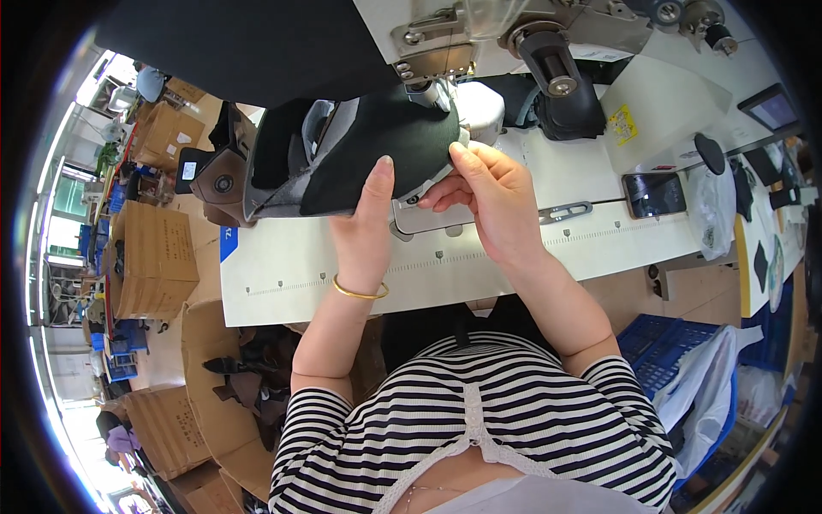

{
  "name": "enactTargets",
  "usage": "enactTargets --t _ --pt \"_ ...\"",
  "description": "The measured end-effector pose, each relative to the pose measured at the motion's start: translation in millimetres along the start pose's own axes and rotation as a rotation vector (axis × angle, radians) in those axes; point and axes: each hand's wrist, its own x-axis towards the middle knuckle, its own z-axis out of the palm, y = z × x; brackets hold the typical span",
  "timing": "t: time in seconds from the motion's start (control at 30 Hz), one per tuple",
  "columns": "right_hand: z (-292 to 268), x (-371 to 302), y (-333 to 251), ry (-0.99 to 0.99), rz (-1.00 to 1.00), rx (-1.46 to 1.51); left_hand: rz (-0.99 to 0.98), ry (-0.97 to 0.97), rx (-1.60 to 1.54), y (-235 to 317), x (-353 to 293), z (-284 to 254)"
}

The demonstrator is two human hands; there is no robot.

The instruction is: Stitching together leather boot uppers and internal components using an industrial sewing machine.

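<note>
Forearms flank free table; dark workpiece and sewing machine block beyond.

White table, mid-frame, ruler-marked. On it: silver tool right of centre; dark-screened phone farther right.

bright windows line the left side, beyond tan floor and cardboard boxes.

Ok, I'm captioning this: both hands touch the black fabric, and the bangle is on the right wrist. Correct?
No: the head view shows the bangle on the left wrist. The left hand and right hand do touch the black fabric.
</note>
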Motion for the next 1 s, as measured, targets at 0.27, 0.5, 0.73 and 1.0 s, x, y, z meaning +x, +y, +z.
enactTargets --t 0.27,0.5,0.73,1.0 --pt "-2.5 4.2 1.7 0.040 0.002 0.042 0.179 0.062 0.066 -14.7 -1.3 16.5" --pt "2.8 6.9 -0.2 0.073 -0.020 0.099 0.222 0.091 0.088 -8.0 -1.7 37.4" --pt "-3.5 4.7 1.0 0.063 -0.025 0.101 0.028 0.112 -0.181 -9.4 -17.2 69.8" --pt "1.3 3.8 3.5 0.116 -0.061 0.014 0.107 0.123 -0.014 -30.5 -16.9 68.6"
